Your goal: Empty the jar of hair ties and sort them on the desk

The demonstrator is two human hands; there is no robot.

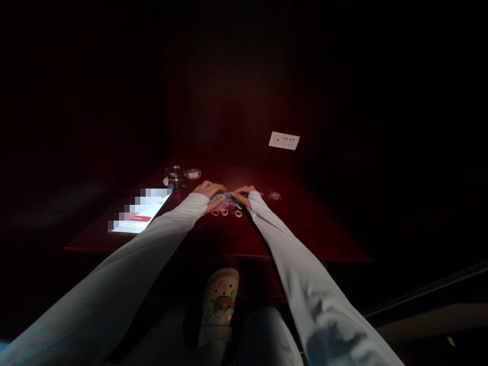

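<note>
White card [143, 216] with a red bar is laid left of the hands; its print cannot be read. Small coloured bands [227, 203] are piled at the middle of the dark red wooden table [305, 229], touched by the left hand [209, 192] and right hand [244, 194]; whether any are pinched cannot be told. The room is unlit.

A dim, wood-panelled room, probably a home study or bedroom corner, though the dark hides most of it. A dark red wooden desk [305, 234] meets a panelled wall [236, 91] with a white socket [284, 140]. On the desk are a jar [175, 174] and loose coloured bands [229, 202]. A charm-decked clog [220, 300] is below.
</note>
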